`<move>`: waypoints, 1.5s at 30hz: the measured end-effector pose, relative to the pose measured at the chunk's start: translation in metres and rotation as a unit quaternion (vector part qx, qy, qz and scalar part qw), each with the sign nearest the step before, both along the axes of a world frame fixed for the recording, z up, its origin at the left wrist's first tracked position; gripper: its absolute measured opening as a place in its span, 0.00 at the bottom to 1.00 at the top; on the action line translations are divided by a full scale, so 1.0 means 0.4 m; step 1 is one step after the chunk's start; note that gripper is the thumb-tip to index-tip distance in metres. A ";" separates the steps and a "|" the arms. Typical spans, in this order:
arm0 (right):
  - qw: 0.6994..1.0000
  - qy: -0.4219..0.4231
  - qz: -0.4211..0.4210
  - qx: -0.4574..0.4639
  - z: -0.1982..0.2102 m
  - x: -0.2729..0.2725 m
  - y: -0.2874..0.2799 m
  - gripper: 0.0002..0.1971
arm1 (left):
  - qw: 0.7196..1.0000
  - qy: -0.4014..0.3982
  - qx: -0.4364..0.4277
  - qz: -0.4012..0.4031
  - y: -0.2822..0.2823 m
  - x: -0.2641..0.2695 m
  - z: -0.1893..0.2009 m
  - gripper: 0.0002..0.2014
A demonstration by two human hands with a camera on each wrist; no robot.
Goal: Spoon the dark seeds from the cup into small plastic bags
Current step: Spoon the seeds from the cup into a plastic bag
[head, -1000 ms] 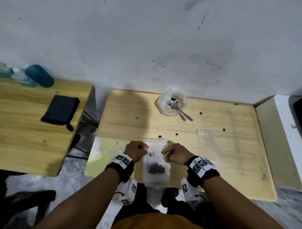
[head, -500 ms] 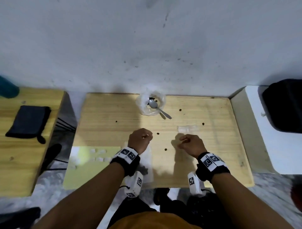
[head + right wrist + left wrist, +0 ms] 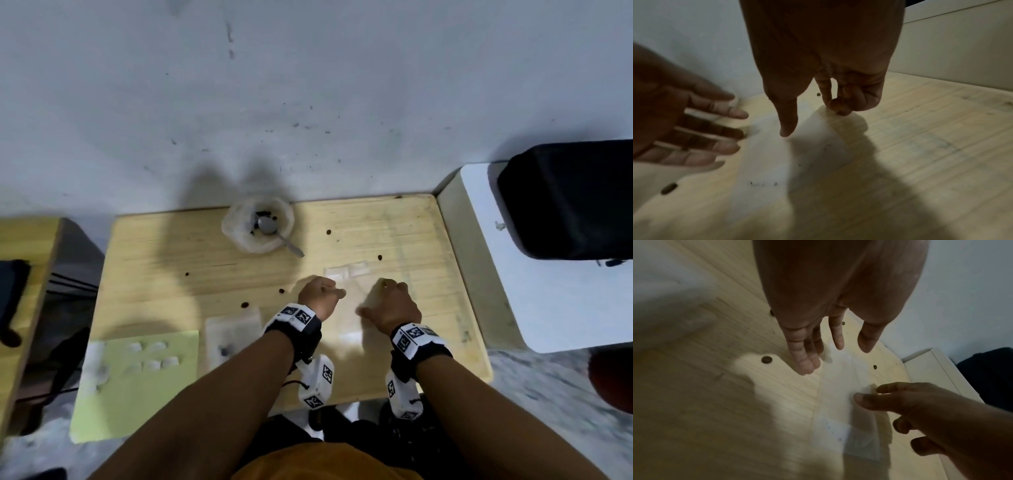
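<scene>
A clear plastic cup (image 3: 257,224) with a few dark seeds and a metal spoon (image 3: 274,229) stands at the back of the wooden table (image 3: 171,260). An empty clear bag (image 3: 349,308) (image 3: 838,394) (image 3: 777,154) lies flat between my hands. My left hand (image 3: 329,291) (image 3: 836,350) hovers with straight fingers over the bag's left edge. My right hand (image 3: 387,298) (image 3: 813,120) touches the bag's far right edge with loosely bent fingertips, thumb apart. A bag with seeds in it (image 3: 233,334) lies left of my left wrist.
Loose seeds (image 3: 244,304) (image 3: 766,359) are scattered on the table. A green sheet (image 3: 137,377) with small pale pieces overhangs the front left corner. A black bag (image 3: 565,198) sits on a white surface at the right. A second wooden table stands at the left.
Both hands let go of the bag with seeds, which now lies at the front left. They moved right and forward to the empty bag. The head view shifted right.
</scene>
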State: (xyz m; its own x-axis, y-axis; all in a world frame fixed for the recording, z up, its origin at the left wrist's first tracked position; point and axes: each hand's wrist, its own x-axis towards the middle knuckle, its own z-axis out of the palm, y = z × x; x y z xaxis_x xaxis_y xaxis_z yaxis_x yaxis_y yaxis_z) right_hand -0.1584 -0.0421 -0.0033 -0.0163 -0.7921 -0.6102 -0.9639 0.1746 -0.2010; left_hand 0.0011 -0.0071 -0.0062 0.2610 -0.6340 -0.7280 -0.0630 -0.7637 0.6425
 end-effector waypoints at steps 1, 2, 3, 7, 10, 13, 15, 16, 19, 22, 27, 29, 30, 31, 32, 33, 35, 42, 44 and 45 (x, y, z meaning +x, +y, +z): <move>1.000 -0.008 -0.001 -0.008 -0.005 0.002 0.001 0.43 | 1.000 0.009 0.000 0.015 -0.005 -0.005 -0.001 0.13; 1.000 -0.022 -0.007 -0.015 -0.009 0.002 0.001 0.41 | 1.000 0.015 -0.001 0.027 -0.011 -0.010 -0.004 0.12; 0.999 -0.038 -0.019 -0.017 -0.014 0.002 0.001 0.39 | 0.999 0.022 -0.002 0.038 -0.013 -0.013 -0.004 0.12; 0.984 -0.142 -0.107 -0.014 -0.035 -0.005 -0.006 0.32 | 0.996 0.039 -0.005 0.075 -0.013 -0.012 -0.017 0.10; 0.954 -0.236 -0.179 -0.036 -0.038 -0.013 -0.011 0.20 | 0.997 0.027 -0.029 0.072 -0.003 -0.010 -0.026 0.12; 0.927 -0.300 -0.224 -0.035 -0.026 -0.017 -0.023 0.16 | 0.994 0.008 -0.064 0.093 0.008 0.001 -0.017 0.15; 0.909 -0.342 -0.237 -0.011 -0.005 -0.017 -0.031 0.17 | 0.989 0.011 -0.090 0.115 0.012 0.016 0.000 0.14; 0.903 -0.359 -0.236 0.008 0.010 -0.016 -0.035 0.18 | 0.987 0.016 -0.102 0.120 0.014 0.024 0.009 0.13; 0.902 -0.384 -0.191 0.055 0.068 -0.004 -0.040 0.21 | 0.987 -0.002 -0.140 0.082 0.025 0.056 0.044 0.13; 0.920 -0.374 -0.115 -0.017 0.123 0.020 -0.051 0.22 | 0.983 -0.036 -0.181 -0.009 0.035 0.096 0.071 0.13; 0.946 -0.323 0.040 0.016 0.196 0.100 -0.086 0.14 | 0.963 -0.075 -0.235 -0.110 0.069 0.184 0.120 0.09; 0.951 -0.292 0.076 0.069 0.226 0.140 -0.084 0.10 | 0.962 -0.074 -0.240 -0.105 0.082 0.222 0.140 0.09; 0.952 -0.285 0.076 0.085 0.240 0.156 -0.079 0.07 | 0.960 -0.085 -0.245 -0.102 0.089 0.238 0.148 0.09; 0.951 -0.288 0.064 0.094 0.255 0.172 -0.070 0.05 | 0.956 -0.110 -0.253 -0.095 0.097 0.254 0.152 0.09; 0.948 -0.299 0.040 0.099 0.264 0.191 -0.061 0.04 | 0.946 -0.157 -0.270 -0.082 0.109 0.270 0.159 0.09; 0.943 -0.315 0.011 0.101 0.270 0.205 -0.052 0.03 | 0.931 -0.212 -0.289 -0.062 0.121 0.280 0.166 0.09; 0.933 -0.343 -0.031 0.104 0.279 0.245 -0.033 0.05 | 0.910 -0.263 -0.322 -0.010 0.141 0.294 0.198 0.07; 0.902 -0.396 0.021 0.169 0.297 0.364 0.032 0.07 | 0.959 -0.174 -0.225 -0.019 0.165 0.328 0.266 0.25; 0.898 -0.403 0.021 0.175 0.301 0.383 0.036 0.07 | 0.966 -0.133 -0.223 -0.011 0.170 0.343 0.277 0.23; 0.893 -0.413 0.012 0.180 0.304 0.389 0.036 0.08 | 0.968 -0.113 -0.222 -0.009 0.171 0.350 0.281 0.21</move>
